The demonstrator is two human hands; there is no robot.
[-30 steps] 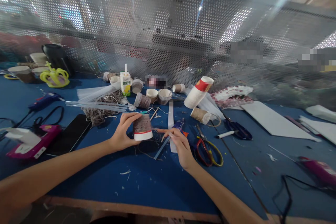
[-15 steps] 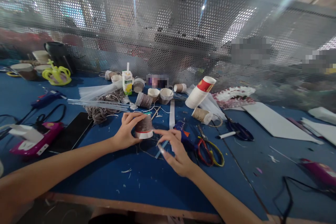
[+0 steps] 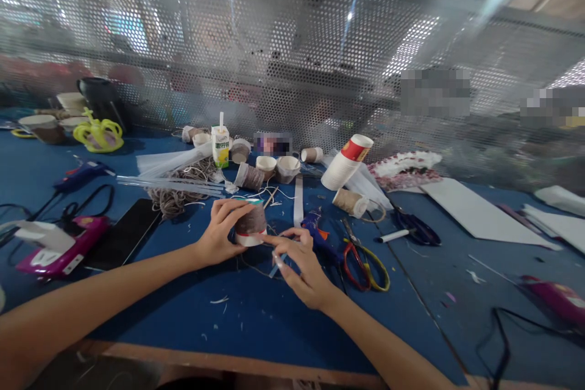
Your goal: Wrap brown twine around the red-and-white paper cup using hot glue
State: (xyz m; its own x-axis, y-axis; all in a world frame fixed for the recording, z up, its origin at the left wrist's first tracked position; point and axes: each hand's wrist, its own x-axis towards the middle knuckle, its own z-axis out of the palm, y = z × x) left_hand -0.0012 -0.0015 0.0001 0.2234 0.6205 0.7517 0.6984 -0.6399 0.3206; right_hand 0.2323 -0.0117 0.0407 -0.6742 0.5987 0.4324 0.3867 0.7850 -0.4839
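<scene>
A paper cup [image 3: 252,221] wound with grey-brown yarn is held in my left hand [image 3: 220,230], thumb and fingers curved around its side. A white and red band shows at the cup's lower end, and a teal patch at its top. My right hand [image 3: 305,265] is just right of the cup, its index fingertip touching the lower band. The thumb is apart from that finger, and I make out nothing held there. A thin strand of yarn [image 3: 256,268] lies below the cup.
A blue glue gun [image 3: 322,237] and red-yellow scissors [image 3: 365,265] lie right of my hands. Behind are a yarn pile [image 3: 178,195], a drink carton [image 3: 220,147] and stacked paper cups [image 3: 342,167]. A phone [image 3: 125,233] and power strip [image 3: 59,250] are left.
My right index finger has moved left along the cup's lower band. The cup has tilted a little, so the teal top shows more. My left hand keeps its hold.
</scene>
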